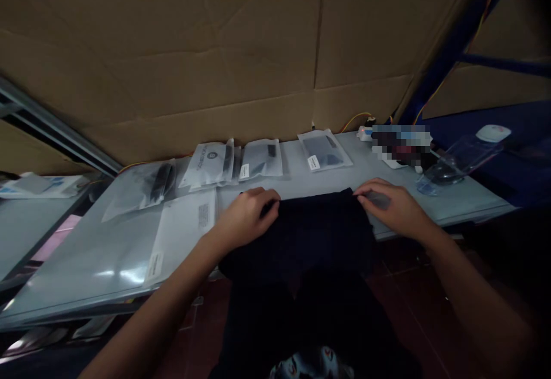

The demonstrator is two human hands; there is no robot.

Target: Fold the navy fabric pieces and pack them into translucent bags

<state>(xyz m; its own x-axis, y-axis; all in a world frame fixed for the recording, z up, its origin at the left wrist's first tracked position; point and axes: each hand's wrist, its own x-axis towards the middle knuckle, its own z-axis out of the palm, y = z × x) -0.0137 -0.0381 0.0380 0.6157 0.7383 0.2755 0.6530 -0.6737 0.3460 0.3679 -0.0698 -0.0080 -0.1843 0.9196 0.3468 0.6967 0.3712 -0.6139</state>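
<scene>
Dark cloth (pixel 314 232) overhangs the near edge of the table (pixel 456 201); left hand (pixel 247 215) pinches its far corner, right hand (pixel 394 207) presses flat, fingers together. Released, it could slide off.

A plain, near-black navy cloth (pixel 318 229) shows against a pale grey surface (pixel 107 252). At 12 o'clock, clear bags (pixel 260 159) show black contents and white labels beneath plain brown cardboard (pixel 215 51); at 2 o'clock, a blue post (pixel 451 40).
</scene>
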